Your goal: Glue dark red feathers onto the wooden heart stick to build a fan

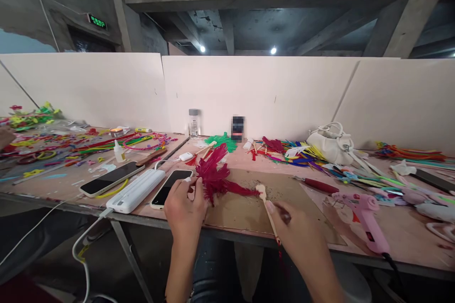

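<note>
Between the fingertips of my left hand (185, 201) is the edge of a crimson feathery piece (215, 173), spread out like a fan. Its narrow tail runs right to the head of a pale wooden stick (268, 208). My right hand (296, 229) is closed round that stick, thumb along it, and a dark red tassel (280, 251) hangs from its lower end. Whether tail and stick are joined I cannot tell. Under both lies a brown cardboard sheet (231, 215) with dark specks on it. A phone (172, 189) lies just behind my left hand.
A pink glue gun (366, 215) and a red-handled tool (318, 185) lie on the right. To the left are a white power bank (137, 191) with a cable, another phone (111, 180) and a glue bottle (119, 151). A green feathery piece (225, 142) and white bag (330, 147) sit farther back.
</note>
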`<state>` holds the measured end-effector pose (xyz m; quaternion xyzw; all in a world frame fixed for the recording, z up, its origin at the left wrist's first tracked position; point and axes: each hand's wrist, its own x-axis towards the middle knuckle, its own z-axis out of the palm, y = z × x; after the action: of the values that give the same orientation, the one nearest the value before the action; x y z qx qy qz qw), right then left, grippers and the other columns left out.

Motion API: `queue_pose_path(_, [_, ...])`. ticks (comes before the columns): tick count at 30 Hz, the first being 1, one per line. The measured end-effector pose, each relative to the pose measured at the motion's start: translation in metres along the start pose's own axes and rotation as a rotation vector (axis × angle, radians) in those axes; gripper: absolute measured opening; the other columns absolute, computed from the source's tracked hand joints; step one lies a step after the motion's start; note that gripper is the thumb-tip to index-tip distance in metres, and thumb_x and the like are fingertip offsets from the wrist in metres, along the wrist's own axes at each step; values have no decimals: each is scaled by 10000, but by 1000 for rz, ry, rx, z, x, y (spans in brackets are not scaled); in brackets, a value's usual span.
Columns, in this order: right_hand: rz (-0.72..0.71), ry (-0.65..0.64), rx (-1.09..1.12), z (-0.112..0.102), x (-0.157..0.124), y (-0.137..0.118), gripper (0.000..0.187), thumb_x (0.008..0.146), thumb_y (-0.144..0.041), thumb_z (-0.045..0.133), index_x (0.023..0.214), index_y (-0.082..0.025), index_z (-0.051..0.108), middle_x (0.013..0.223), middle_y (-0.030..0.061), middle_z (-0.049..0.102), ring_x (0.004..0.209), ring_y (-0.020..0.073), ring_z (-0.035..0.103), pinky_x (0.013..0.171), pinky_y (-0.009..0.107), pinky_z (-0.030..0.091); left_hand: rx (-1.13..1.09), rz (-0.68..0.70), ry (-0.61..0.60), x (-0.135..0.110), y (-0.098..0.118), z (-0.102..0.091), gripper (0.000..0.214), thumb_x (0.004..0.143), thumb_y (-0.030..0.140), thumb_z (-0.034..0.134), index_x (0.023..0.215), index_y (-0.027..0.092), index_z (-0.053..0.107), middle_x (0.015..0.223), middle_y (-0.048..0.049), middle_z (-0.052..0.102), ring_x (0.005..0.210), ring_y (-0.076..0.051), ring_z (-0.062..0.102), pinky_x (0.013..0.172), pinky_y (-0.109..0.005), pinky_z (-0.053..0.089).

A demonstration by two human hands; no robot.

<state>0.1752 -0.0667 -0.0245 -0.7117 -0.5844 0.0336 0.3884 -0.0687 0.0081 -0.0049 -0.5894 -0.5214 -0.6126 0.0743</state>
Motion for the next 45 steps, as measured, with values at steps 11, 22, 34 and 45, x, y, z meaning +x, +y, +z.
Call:
queue_pose_path(11, [42,-209,882,26,23,-69,501,871,-608,680,1096,-164,735,1011,113,781,757,216,731,541,268,554,-232,161,-136,-9,13,5,134,941,262,674,958,239,805,1043,-70,700,1004,-246,642,904,-385,525])
queue_pose_path(22, [190,62,1158,25,23,-54,474,711,-595,853,831,-143,776,823,110,786,660,215,733,480,273,599,-395,342,-366,-8,24,-1,87,940,165,685,891,218,734,985,-55,723,999,-228,613,927,-387,496])
queue_pose_path(34, [139,12,1016,-4,14,-22,433,803,-607,771,873,-198,646,659,4,654,575,170,634,451,237,481,-403,-88,-257,-9,7,-6,147,940,309,657,939,199,754,823,-38,765,744,-191,711,700,-290,547])
queue_pose_path(45, [40,-343,490,29,26,-54,531,950,-490,558,1372,-173,618,1163,128,754,594,155,708,492,258,457,-656,-432,101,-12,16,-4,212,879,372,755,927,166,776,826,-45,813,745,-173,757,709,-245,603])
